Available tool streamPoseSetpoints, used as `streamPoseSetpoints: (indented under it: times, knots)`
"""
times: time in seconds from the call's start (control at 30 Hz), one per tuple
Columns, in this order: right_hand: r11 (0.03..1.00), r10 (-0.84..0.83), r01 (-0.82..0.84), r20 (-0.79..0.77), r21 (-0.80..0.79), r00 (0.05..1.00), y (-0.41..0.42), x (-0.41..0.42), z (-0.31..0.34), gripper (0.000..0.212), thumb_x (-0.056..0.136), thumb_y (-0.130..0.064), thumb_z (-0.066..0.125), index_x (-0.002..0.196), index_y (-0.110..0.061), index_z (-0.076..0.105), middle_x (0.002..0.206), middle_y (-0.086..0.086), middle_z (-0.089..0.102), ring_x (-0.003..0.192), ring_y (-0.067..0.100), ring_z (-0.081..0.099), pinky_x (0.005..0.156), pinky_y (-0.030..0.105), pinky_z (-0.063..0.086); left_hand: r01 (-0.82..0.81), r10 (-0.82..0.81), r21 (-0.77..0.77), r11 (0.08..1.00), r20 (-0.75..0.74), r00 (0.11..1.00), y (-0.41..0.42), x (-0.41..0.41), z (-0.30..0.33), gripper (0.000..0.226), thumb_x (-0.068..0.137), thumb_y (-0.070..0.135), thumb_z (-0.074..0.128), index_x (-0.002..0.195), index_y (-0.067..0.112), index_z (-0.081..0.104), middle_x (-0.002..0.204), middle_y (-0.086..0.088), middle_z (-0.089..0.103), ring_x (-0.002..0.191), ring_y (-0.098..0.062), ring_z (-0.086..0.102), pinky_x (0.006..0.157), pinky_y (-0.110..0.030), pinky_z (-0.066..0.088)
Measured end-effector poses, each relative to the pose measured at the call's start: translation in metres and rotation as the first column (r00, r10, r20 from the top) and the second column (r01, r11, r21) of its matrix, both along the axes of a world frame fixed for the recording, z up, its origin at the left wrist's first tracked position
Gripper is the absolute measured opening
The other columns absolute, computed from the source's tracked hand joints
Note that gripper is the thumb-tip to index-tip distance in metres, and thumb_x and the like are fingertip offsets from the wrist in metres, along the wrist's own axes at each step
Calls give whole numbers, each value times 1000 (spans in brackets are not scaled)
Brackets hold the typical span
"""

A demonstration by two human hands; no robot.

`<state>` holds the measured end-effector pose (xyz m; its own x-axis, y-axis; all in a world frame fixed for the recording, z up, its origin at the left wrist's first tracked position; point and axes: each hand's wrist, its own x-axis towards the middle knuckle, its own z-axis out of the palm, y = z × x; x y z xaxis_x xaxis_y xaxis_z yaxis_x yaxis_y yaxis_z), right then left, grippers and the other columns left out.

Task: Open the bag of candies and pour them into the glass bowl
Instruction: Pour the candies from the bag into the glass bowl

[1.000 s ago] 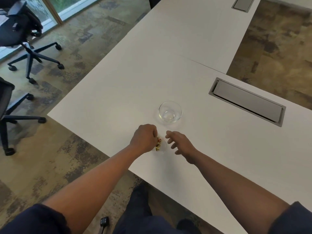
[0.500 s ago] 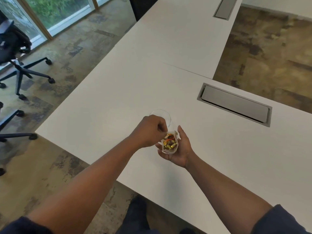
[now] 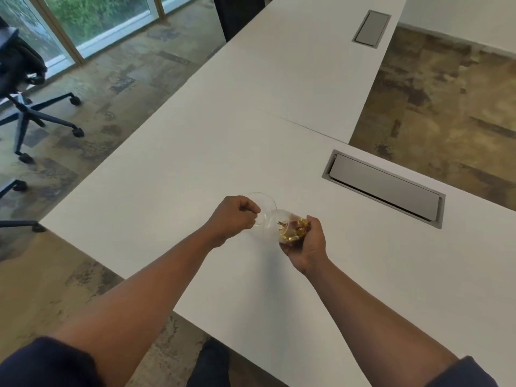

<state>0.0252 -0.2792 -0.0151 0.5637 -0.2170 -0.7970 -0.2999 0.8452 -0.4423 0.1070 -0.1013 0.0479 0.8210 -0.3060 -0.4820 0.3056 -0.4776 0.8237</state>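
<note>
Head view: right hand (image 3: pixel 305 244) now cups the bag of candies (image 3: pixel 291 231) lifted off the table (image 3: pixel 391 275); left hand (image 3: pixel 233 216) pinches its clear top — pulling apart, I judge. Glass bowl (image 3: pixel 262 201) waits just behind, half hidden — pouring comes next.

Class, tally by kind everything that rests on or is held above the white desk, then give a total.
Hands: 2, left hand and right hand
Candy bag: 1
Glass bowl: 1
Grey cable hatches: 2, near and far
Total: 6
</note>
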Motion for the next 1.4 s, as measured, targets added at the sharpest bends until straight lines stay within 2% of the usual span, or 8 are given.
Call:
streamPoseSetpoints:
  times: [0.13, 0.43, 0.6, 0.77, 1.03, 1.2, 1.3, 1.4]
  knots:
    - [994, -38, 35, -32, -106, 999, -10, 15, -3, 32, 98, -36, 51, 94, -14, 73, 97, 9, 72, 86, 26, 65, 70, 35, 55, -151, 132, 201, 968, 106, 986, -4, 2, -44, 23, 89, 5, 57, 97, 19, 73, 108, -7, 66, 90, -22, 67, 67, -28, 54]
    - [854, 150, -170, -80, -491, 985, -11, 54, -5, 23, 93, -28, 55, 94, -20, 76, 98, 5, 69, 86, 23, 65, 72, 32, 51, -217, 176, 296, 930, 159, 972, -14, 7, -90, 38, 95, 9, 59, 132, 17, 63, 136, -7, 46, 94, -12, 50, 84, -24, 42]
    - [484, 360, -317, -144, -816, 922, 2, 68, -14, 34, 102, -27, 43, 107, -16, 75, 106, -2, 71, 98, 15, 64, 90, 33, 51, -224, 184, 288, 931, 159, 970, -15, 10, -100, 43, 93, 9, 60, 135, 19, 62, 135, -7, 48, 96, -13, 49, 87, -25, 44]
    - [-24, 524, -210, -192, -977, 830, 13, 80, -16, 43, 105, -29, 37, 67, -11, 45, 61, 1, 49, 61, 20, 45, 62, 43, 43, -226, 185, 273, 935, 166, 969, -13, 12, -99, 43, 91, 9, 63, 134, 17, 63, 134, -9, 51, 98, -14, 50, 88, -26, 46]
    - [-428, 535, -193, -420, -883, 733, 29, 81, 0, 59, 103, -41, 26, 137, -11, 64, 138, 6, 66, 136, 33, 47, 109, 47, 40, -214, 182, 248, 945, 145, 972, -10, 13, -98, 45, 91, 10, 66, 135, 18, 63, 134, -10, 52, 125, -25, 55, 97, -28, 45]
    - [-251, 516, -239, -339, -938, 787, 23, 86, 0, 56, 104, -45, 28, 120, -15, 72, 130, 1, 69, 129, 27, 54, 110, 50, 43, -206, 187, 219, 954, 106, 977, -8, 12, -100, 49, 91, 9, 66, 138, 21, 60, 140, -7, 45, 121, -23, 58, 86, -25, 46]
    - [131, 403, -251, -180, -959, 897, 27, 84, 19, 43, 106, -37, 35, 90, -10, 66, 94, 5, 70, 102, 31, 63, 98, 59, 49, -205, 195, 147, 968, 79, 978, -6, 8, -100, 53, 88, 6, 66, 137, 25, 58, 139, -2, 37, 121, -24, 57, 87, -28, 51]
    - [603, 210, -250, -152, -758, 966, 24, 80, 33, 46, 105, -35, 42, 129, -1, 62, 136, 18, 62, 131, 34, 54, 109, 49, 42, -223, 208, 96, 970, 151, 966, -2, 2, -96, 49, 85, 8, 66, 131, 27, 61, 131, 5, 36, 129, -24, 46, 99, -31, 46]
